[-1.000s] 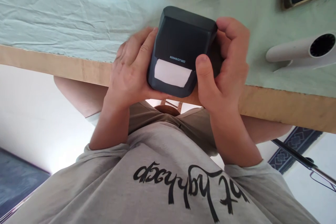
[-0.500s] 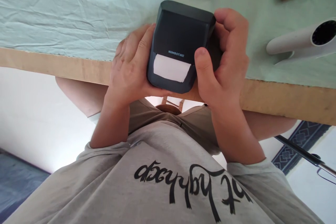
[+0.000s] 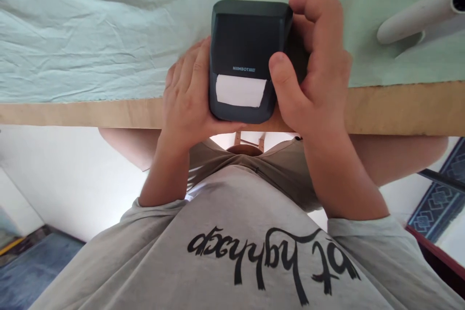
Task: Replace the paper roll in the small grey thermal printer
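Between my hands is a dark label printer (image 3: pixel 249 41) marked NIIMBOT, held near the table's front edge. A strip of white label paper (image 3: pixel 240 91) sticks out of the slot on its near side. My left hand (image 3: pixel 189 92) presses along the printer's left side, its thumb under the near edge. On the other side, my right hand (image 3: pixel 317 63) grips the printer, thumb at the near right side and curled fingers at the far right corner. Parts of the fingers are hidden behind the printer.
A pale green cloth (image 3: pixel 109 34), wrinkled at the left, covers the table. Its bare wooden edge (image 3: pixel 399 109) runs in front of me. A white cylindrical object (image 3: pixel 417 14) stands at the right, partly cut off by the frame.
The view has shifted and turned slightly, so the printer looks straighter and the phone-like dark object at the top right has almost left the frame. Both hands keep their hold.
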A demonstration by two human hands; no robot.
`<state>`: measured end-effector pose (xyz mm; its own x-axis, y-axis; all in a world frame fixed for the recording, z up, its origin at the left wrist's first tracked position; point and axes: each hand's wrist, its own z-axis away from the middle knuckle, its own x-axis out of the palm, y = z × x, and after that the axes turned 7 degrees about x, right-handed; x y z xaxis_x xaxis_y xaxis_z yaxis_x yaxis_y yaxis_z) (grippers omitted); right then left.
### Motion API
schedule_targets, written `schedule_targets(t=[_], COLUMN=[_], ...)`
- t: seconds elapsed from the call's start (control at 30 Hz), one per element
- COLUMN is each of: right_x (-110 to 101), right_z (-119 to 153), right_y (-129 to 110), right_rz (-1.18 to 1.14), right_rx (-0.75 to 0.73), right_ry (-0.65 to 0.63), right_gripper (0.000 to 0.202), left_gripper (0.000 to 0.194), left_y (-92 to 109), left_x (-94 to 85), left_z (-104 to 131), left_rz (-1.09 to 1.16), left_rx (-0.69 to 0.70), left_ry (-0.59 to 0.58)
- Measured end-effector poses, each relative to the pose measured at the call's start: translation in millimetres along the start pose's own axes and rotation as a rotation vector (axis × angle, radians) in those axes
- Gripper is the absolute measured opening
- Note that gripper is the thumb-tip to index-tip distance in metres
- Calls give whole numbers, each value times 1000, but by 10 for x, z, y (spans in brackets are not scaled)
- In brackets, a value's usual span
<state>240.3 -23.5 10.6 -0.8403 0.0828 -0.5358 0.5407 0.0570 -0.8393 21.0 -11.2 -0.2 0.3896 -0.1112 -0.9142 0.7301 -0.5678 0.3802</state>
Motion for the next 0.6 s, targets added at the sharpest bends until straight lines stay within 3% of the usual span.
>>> schedule_targets(t=[0.37,0.5,0.6], right_x=[133,122,102], right_z=[19,40,53], right_y=[5,1,19], right_rz=[-89,-17,57], right_rx=[7,52,69], right_ry=[118,110,94], right_gripper=[38,35,38], left_gripper=[123,124,122], left_y=[-1,5,0], left_x=[-35,-46,-46], left_z=[-23,-18,1], left_rz=[89,150,146], left_rx=[-21,-111,-102], left_ry=[-77,-125,-133])
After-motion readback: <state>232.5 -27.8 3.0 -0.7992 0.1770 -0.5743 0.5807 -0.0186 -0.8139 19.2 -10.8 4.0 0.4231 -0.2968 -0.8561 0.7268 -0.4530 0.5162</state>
